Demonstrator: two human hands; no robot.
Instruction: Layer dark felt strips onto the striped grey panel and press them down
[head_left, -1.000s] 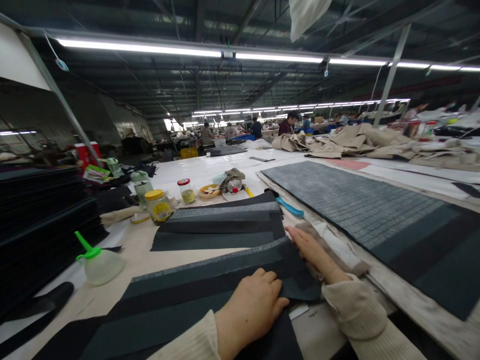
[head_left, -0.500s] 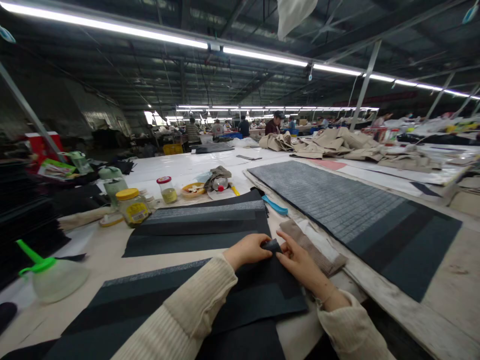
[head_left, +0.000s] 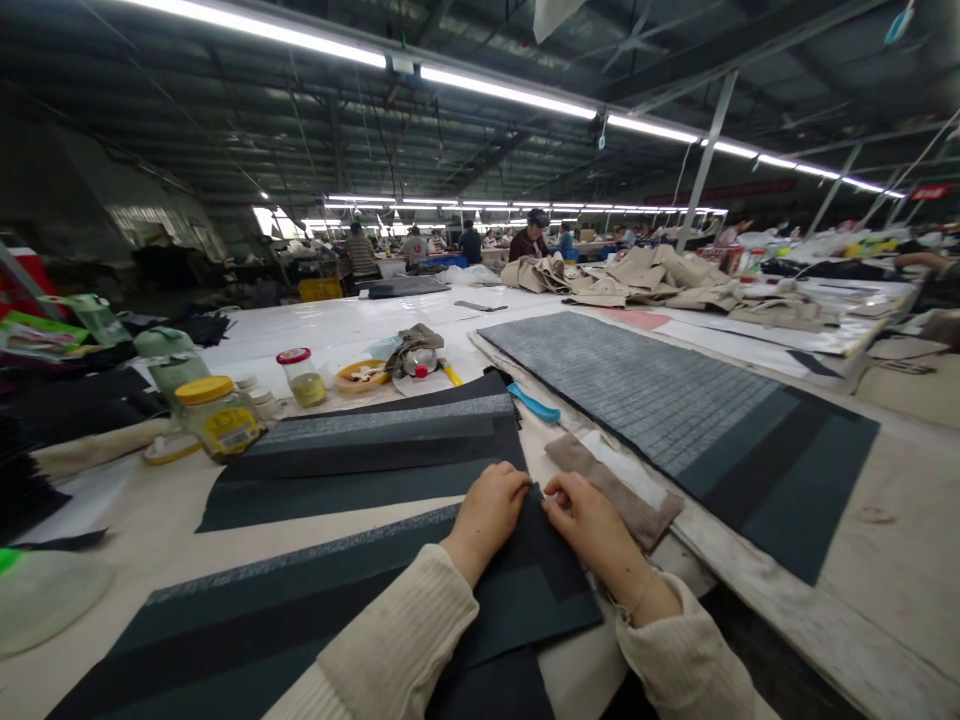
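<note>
Tabletop (head_left: 169,505), dark fabric (head_left: 532,595) partly hidden behind 2 hands (head_left: 489,508).

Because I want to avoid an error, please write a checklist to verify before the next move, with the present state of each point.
1. Left hand at the far edge of the near dark panel: ok.
2. Right hand close beside it, at the same corner area: ok.
3. Firm pinch on the fabric by both hands: cannot tell; the fingertips are partly hidden.
4. Blue item apart from both hands: ok.
5. Yellow-lidded jar upright, with its lid on: ok.
6. Right hand free of the brown ribbed cloth: cannot tell; they overlap in this view.
</note>
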